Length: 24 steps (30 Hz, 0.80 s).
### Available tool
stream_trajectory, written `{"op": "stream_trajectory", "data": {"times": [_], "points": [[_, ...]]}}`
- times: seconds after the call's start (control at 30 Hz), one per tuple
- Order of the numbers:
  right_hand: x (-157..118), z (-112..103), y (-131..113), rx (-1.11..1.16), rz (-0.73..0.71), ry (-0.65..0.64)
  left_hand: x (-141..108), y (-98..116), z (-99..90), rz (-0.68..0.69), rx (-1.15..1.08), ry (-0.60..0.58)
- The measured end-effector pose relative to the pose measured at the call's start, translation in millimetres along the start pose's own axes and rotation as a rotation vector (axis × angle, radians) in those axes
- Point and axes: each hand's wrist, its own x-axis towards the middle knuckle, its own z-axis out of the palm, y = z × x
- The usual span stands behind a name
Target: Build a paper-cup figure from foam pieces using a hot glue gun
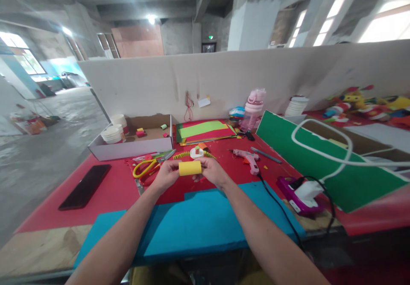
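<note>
A yellow paper roll (190,168) lies level between my two hands, above the red-covered table. Its left end is gripped by the fingers of my left hand (168,174). At the other end, my right hand (212,171) closes on the roll, some of its fingers hidden behind. Just beyond the roll sits a small white round piece (196,153) with a little stacked coloured bit on top, and yellow-green folded paper strips (182,154) reach out from its sides. Yellow-handled scissors (144,168) lie left of my left hand.
A pink glue gun (248,158) and a grey pen (265,154) lie to the right, near a purple power strip (299,197) with cables. A phone (86,186) is at left. Behind stand a box (137,149) with paper cups, coloured sheets (205,130), a pink bottle (254,107) and a green board (307,157).
</note>
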Motion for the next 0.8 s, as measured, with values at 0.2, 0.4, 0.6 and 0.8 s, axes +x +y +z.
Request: {"op": "stream_trajectory", "data": {"times": [0.2,0.4,0.6,0.8], "points": [[-3.2,-0.9,-2.0,-0.125,0.005,-0.057,-0.5,-4.3,-4.7,-0.036,0.022,-0.156],[-2.7,2.4,-0.1,-0.17,-0.034,-0.006,0.3,-2.0,-2.9,0.028,0.117,-0.158],[-3.2,0.5,-3.1,-0.194,-0.018,0.016,2.9,-11.6,-6.6,0.041,0.175,-0.104],[0.5,-2.8,1.0,-0.122,0.06,-0.037,1.5,-9.1,-6.4,0.016,0.141,-0.201]]}}
